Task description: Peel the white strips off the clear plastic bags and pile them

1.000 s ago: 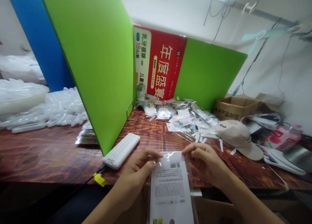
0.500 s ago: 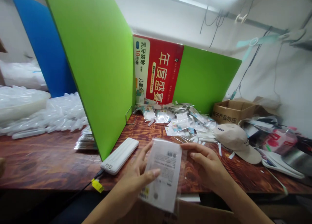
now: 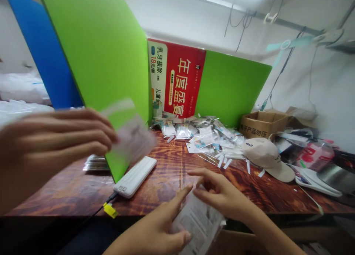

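My left hand [image 3: 158, 231] and my right hand [image 3: 222, 194] both hold a clear plastic packet [image 3: 201, 223] with a white printed card inside, low at the table's front edge. The left hand grips its lower left side. The right hand's fingers pinch its top edge. Another person's hand [image 3: 52, 148], large and blurred, reaches in from the left holding a second, blurred packet [image 3: 131, 136] in front of the green divider [image 3: 105, 55].
A white power bank [image 3: 135, 176] with a yellow-tagged cable [image 3: 110, 210] lies on the wooden table [image 3: 172, 162]. A pile of small packets [image 3: 205, 136] sits by the red poster [image 3: 183, 85]. A beige cap [image 3: 266, 157], a cardboard box [image 3: 262, 123] and clutter fill the right.
My hands have dropped with the packet from above the table down to its front edge. Another person's hand with a packet has swept in from the left.
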A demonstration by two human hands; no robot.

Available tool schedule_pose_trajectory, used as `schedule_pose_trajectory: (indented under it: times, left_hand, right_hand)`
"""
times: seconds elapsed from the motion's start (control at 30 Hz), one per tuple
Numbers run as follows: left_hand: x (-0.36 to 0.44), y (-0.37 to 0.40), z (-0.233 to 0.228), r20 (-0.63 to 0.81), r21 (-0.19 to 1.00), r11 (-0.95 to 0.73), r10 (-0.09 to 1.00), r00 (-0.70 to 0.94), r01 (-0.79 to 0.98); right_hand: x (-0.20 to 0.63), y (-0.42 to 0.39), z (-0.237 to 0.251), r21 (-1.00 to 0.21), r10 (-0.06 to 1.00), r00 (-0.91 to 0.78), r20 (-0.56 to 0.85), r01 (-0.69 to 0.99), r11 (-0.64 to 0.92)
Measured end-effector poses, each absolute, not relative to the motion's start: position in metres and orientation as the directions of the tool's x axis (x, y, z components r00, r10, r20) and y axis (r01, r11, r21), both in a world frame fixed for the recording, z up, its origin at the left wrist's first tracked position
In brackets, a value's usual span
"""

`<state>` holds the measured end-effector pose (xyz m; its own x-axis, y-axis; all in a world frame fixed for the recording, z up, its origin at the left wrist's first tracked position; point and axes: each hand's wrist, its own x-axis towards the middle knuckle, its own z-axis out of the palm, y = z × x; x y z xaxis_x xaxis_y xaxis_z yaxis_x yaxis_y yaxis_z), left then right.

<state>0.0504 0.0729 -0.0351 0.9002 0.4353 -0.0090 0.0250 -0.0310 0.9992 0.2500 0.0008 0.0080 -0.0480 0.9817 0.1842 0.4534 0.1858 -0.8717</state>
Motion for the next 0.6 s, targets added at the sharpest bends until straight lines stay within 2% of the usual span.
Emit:
schedule_pose_trajectory:
  times: [0.07,0.13,0.2,0.27,0.37,0.47,0.6]
  left_hand:
    - [0.052,0.074,-0.035,0.032,0.997,0.047,0.413,0.910,-0.056]
    - [0.054,0.078,-0.036,0.064,0.976,0.159,0.443,0.894,-0.149]
    - [0.058,0.083,-0.038,0.055,0.930,0.285,0.515,0.856,-0.231]
    - [0.063,0.090,-0.041,0.030,0.884,0.369,0.567,0.823,-0.286]
    - [0.069,0.099,-0.046,-0.017,0.873,0.398,0.602,0.798,-0.282]
    - [0.074,0.105,-0.049,-0.088,0.889,0.410,0.586,0.806,-0.201]
    - [0.075,0.106,-0.051,-0.124,0.931,0.343,0.615,0.779,-0.123]
  right_hand:
    - [0.260,-0.003,0.014,-0.971,0.994,0.003,0.114,0.213,0.110]
    - [0.274,-0.007,0.023,-0.991,0.983,0.132,0.126,-0.019,0.130]
    - [0.287,-0.013,0.033,-0.943,0.929,0.308,0.205,-0.194,0.272]
    - [0.295,-0.019,0.043,-0.862,0.843,0.468,0.266,-0.276,0.425]
    - [0.295,-0.023,0.052,-0.825,0.773,0.562,0.294,-0.258,0.502]
    - [0.290,-0.011,0.044,-0.875,0.802,0.526,0.282,-0.202,0.441]
    - [0.312,0.036,0.015,-0.965,0.772,0.580,0.261,0.133,0.227]
